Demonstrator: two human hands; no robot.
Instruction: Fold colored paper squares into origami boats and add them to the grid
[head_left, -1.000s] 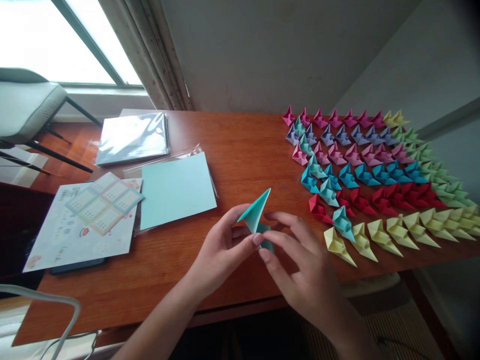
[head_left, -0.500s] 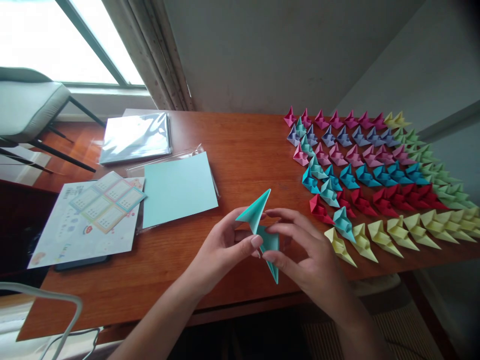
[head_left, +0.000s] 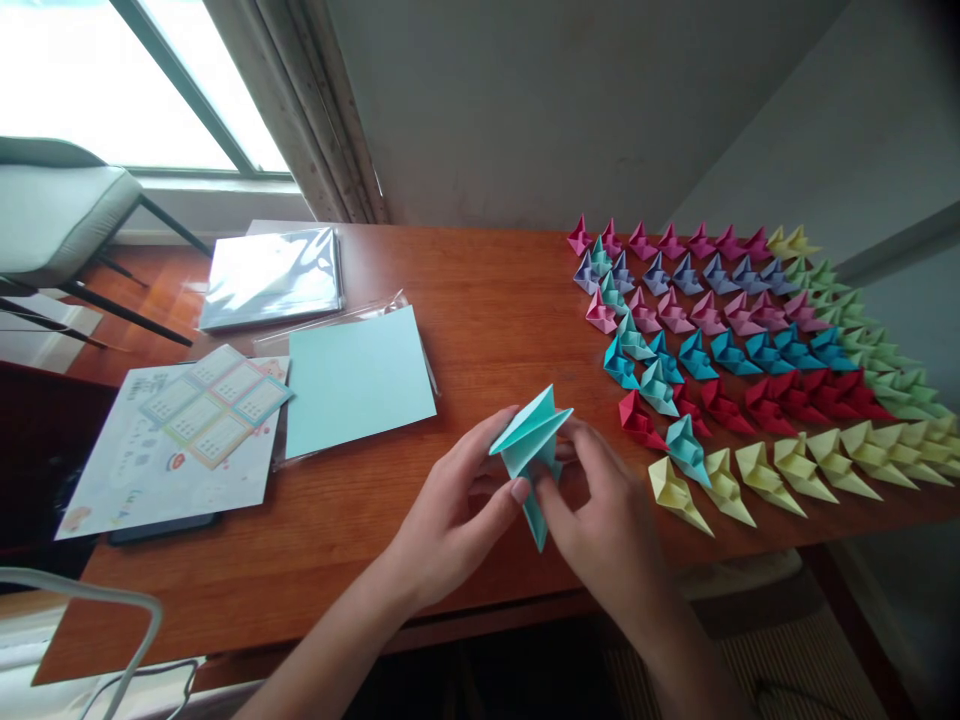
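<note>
Folded turquoise paper [head_left: 531,438], one, lower centre: pinched by left hand [head_left: 463,505] and right hand [head_left: 609,515], which partly hide its middle. Green folded papers [head_left: 905,390], right: overlapping, count unclear. Chair [head_left: 60,215], upper left: cut off.

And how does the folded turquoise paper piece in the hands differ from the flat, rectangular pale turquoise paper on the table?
The folded turquoise paper piece has creased, pointed flaps; the flat, rectangular pale turquoise paper looks uncreased. The piece is held by the left hand and right hand; the paper lies untouched. The piece looks smaller than the paper. Both are turquoise.
</note>
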